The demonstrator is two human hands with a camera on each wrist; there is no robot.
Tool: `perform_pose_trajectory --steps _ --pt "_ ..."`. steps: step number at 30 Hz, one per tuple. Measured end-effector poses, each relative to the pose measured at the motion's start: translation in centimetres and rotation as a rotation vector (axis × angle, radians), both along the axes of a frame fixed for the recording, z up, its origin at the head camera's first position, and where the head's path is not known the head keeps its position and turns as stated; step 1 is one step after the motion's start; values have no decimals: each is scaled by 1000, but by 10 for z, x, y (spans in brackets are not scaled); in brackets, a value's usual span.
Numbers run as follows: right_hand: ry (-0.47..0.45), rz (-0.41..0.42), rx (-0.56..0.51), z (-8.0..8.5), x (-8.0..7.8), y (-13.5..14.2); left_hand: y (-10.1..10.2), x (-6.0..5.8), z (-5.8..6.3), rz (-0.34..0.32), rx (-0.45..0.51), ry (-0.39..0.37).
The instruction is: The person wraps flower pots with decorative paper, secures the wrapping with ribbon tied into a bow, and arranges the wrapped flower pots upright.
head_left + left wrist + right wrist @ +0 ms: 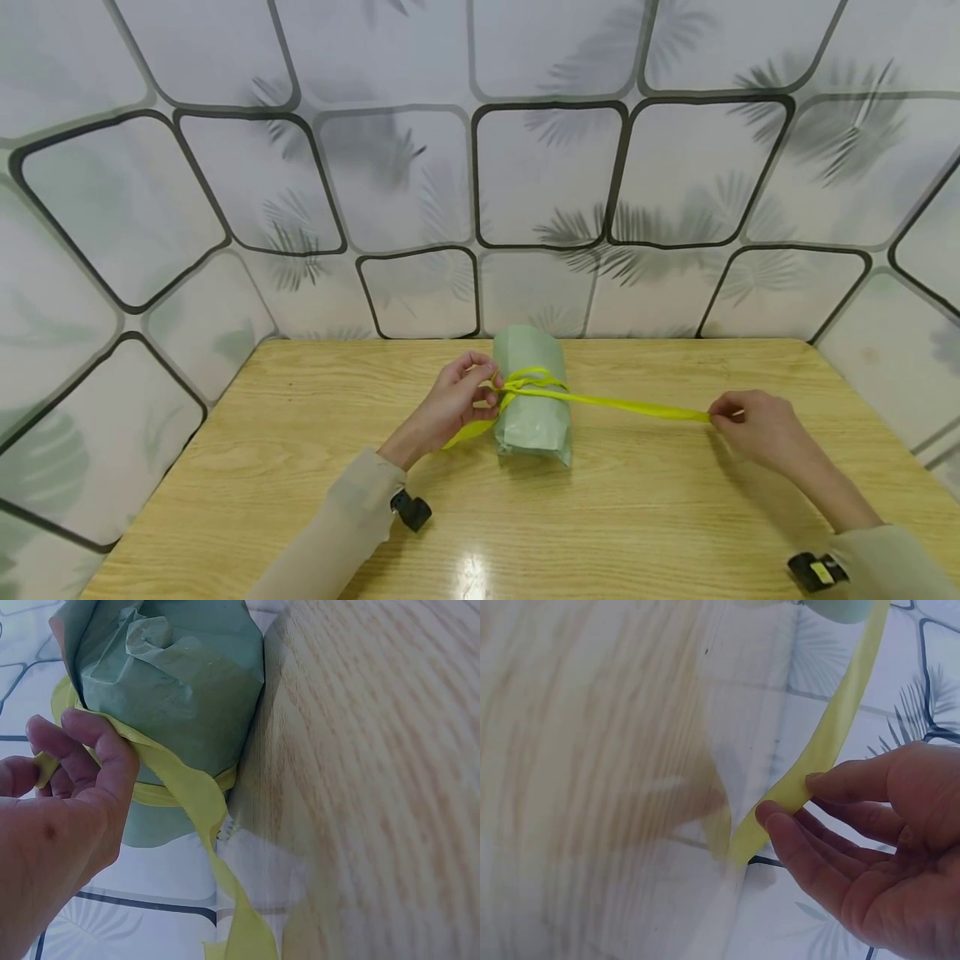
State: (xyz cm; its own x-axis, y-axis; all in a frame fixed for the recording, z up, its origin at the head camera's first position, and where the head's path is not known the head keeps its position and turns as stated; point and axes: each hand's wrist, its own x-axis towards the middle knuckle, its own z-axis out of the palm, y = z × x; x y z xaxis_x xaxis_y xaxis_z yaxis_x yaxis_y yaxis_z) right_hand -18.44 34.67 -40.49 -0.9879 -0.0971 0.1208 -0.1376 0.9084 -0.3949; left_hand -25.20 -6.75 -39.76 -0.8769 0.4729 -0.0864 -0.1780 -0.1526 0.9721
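Note:
A pale green wrapped package (531, 421) lies on the table with a yellow ribbon (637, 407) tied round its middle. Loops of the ribbon bunch on top of the package. At the package's left side, my left hand (459, 392) pinches a bit of ribbon between thumb and fingers, as the left wrist view shows. Another loose length of ribbon (199, 802) hangs past that hand down to the table. Well to the right, my right hand (877, 840) pinches the ribbon close to its end, and the stretch leading to the package runs straight.
The wooden table (637, 508) reaches back to a wall covering (547, 175) printed with rounded black and grey outlines and leaves. A small black camera (411, 510) sits on the left wrist, another black device (817, 572) on the right.

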Motion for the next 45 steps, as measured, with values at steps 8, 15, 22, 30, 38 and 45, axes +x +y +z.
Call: perform_pose_trajectory --steps 8,15,22,30,38,45 --pt "-45 -31 -3 -2 -2 5 -1 0 0 8 -5 -10" --pt "-47 12 -3 3 -3 -16 -1 1 -1 5 -1 -13" --pt "291 188 -121 16 -6 -81 0 2 -1 9 1 -22" --pt "466 466 -278 21 -21 -151 0 3 1 10 -3 -18" --pt "460 496 -307 18 -25 -176 2 2 1 1 -19 -6" --pt "446 438 -283 19 -22 -172 0 0 0 7 -31 5"
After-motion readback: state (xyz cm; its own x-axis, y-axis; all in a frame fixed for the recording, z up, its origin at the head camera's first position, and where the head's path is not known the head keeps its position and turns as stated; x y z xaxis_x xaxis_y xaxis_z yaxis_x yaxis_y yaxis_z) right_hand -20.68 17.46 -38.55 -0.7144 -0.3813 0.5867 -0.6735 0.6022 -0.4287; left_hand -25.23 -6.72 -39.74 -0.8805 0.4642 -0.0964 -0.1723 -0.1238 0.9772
